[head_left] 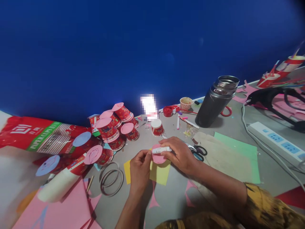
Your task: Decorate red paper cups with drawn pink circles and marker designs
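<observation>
Between my two hands is a round pink paper disc (158,159). My left hand (140,168) pinches its left edge between thumb and fingertips. Closed around a short white tube (162,149), my right hand (183,154) holds it flat across the disc; its exact kind is too small to make out. Under the hands lies a yellow paper sheet (160,175). Just beyond them an upside-down red paper cup (157,128) shows its bare white base. More red cups (105,128) topped with pink discs are stacked to the left.
A dark steel flask (215,103) stands back right. Black-handled scissors (199,150) lie beside my right hand, near green paper (247,159) and a white power strip (277,140). At left are a red cup bag (43,135), tape rings (111,178) and pink paper (57,210).
</observation>
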Available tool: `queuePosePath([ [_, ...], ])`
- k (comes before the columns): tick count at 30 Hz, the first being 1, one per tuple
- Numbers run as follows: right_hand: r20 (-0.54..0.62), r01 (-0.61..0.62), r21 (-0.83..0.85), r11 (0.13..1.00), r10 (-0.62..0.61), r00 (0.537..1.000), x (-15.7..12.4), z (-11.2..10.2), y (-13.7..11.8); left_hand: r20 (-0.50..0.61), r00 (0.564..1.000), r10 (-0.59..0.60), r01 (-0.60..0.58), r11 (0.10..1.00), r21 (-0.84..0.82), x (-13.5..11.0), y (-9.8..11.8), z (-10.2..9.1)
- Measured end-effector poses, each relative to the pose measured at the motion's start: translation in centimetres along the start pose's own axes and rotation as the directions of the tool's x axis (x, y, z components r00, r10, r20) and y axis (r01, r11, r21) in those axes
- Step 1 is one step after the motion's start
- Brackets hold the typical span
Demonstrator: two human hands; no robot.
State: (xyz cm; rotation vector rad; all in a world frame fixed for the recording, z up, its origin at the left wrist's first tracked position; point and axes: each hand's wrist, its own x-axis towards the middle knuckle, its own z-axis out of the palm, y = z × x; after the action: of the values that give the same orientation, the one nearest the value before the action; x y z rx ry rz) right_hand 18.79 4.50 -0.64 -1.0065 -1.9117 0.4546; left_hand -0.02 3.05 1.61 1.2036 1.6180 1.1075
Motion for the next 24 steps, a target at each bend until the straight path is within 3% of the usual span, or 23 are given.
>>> queuePosePath([
  [12,-0.035,0.11,-0.043,0.993,-0.112,0.993,-0.01,0.14,0.11,0.039,0.992,-0.118,0.124,0.965,-0.229,-0.75,0.57,0.46],
  [16,-0.039,0.103,-0.055,0.993,-0.105,0.994,0.01,0.14,0.03,0.063,0.99,-0.129,0.139,0.97,-0.201,-0.14,0.18,0.05],
  [24,-0.106,0.046,-0.177,0.983,-0.065,0.992,-0.23,0.56,0.13,-0.024,0.998,-0.061,0.058,0.993,-0.101,-0.39,0.04,0.36],
])
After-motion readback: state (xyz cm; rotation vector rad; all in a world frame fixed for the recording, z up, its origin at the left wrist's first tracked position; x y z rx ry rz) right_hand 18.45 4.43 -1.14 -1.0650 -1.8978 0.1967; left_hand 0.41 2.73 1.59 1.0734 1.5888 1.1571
